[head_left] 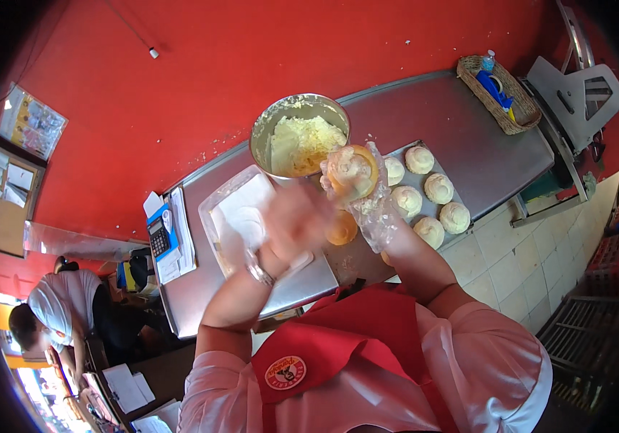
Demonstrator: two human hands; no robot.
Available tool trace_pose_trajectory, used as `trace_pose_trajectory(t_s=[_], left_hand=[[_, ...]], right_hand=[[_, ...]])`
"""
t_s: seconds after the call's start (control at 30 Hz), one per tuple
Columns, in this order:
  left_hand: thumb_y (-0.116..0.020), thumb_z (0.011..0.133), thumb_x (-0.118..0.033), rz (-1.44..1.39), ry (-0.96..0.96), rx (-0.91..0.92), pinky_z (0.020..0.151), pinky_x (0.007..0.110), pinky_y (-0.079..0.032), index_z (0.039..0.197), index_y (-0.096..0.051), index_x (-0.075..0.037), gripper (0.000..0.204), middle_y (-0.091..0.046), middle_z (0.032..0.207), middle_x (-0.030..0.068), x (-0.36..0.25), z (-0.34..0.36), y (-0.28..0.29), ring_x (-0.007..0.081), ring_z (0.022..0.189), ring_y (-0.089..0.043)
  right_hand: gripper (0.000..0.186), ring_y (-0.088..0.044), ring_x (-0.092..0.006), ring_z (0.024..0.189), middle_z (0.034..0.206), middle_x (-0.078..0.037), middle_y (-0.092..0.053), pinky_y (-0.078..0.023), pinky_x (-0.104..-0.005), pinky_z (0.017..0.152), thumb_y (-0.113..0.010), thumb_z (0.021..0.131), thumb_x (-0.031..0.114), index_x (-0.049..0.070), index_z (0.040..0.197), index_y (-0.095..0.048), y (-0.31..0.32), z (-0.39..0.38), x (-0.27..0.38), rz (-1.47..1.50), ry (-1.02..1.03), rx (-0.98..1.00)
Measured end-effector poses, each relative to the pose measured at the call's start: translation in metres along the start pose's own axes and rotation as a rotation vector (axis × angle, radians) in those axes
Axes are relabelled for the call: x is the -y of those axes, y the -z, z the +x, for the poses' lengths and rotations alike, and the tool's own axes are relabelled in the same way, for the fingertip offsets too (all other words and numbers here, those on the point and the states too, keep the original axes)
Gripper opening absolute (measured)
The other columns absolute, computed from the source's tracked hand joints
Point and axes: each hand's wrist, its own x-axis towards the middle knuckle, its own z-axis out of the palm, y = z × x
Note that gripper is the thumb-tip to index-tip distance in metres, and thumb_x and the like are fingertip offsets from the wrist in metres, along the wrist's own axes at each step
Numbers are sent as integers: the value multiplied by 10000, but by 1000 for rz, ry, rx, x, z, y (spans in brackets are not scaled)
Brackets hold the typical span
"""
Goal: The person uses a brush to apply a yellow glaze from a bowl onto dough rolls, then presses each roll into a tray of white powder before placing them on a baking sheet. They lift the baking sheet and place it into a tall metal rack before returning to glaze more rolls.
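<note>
My right hand (374, 213), in a clear plastic glove smeared with cream, is closed around a round golden bun (360, 168) with pale cream on it. Beside it my left hand (298, 219), with a bracelet at the wrist, is smeared by motion, so its fingers cannot be made out. Just beyond both hands stands a metal bowl (257, 153) of pale yellow, crumbly-looking cream (306, 138). Under my right hand a metal tray (412, 146) carries several cream-topped buns (438, 188). A plainer golden bun (342, 228) lies near my left hand.
Left of the bowl a clear plastic tub (210, 209) holds white sheets. A calculator (158, 237) and papers (182, 231) lie at the table's left end. A wicker basket (493, 101) sits at the far right. Another person (71, 303) bends over at the left.
</note>
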Motion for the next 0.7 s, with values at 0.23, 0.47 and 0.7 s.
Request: trace_pose_trajectory(t_s=[0.23, 0.47, 0.7], left_hand=[[-602, 845, -111, 6, 365, -466, 392, 263, -339, 645, -507, -69, 224, -491, 548, 13, 28, 44, 25, 106, 437, -449], [-627, 800, -90, 242, -133, -242, 394, 257, -338, 628, -507, -80, 209, -492, 566, 21, -1, 25, 16, 132, 440, -444], [-621, 894, -264, -739, 864, -832, 387, 204, -281, 696, -496, -76, 300, -439, 553, -25, 42, 29, 41, 57, 420, -360]], right_hand=[[439, -625, -244, 832, 949, -50, -641, -531, -420, 714, -449, 875, 497, 108, 1017, -597, 7, 22, -10, 50, 185, -151], [528, -603, -315, 925, 1020, -128, -623, -523, -485, 777, -453, 858, 503, 54, 1098, -591, -25, 14, -24, -251, 241, 96], [482, -609, -327, 972, 1061, -175, -618, -513, -477, 844, -471, 832, 378, -16, 1090, -575, -31, 31, -31, 89, 226, -140]])
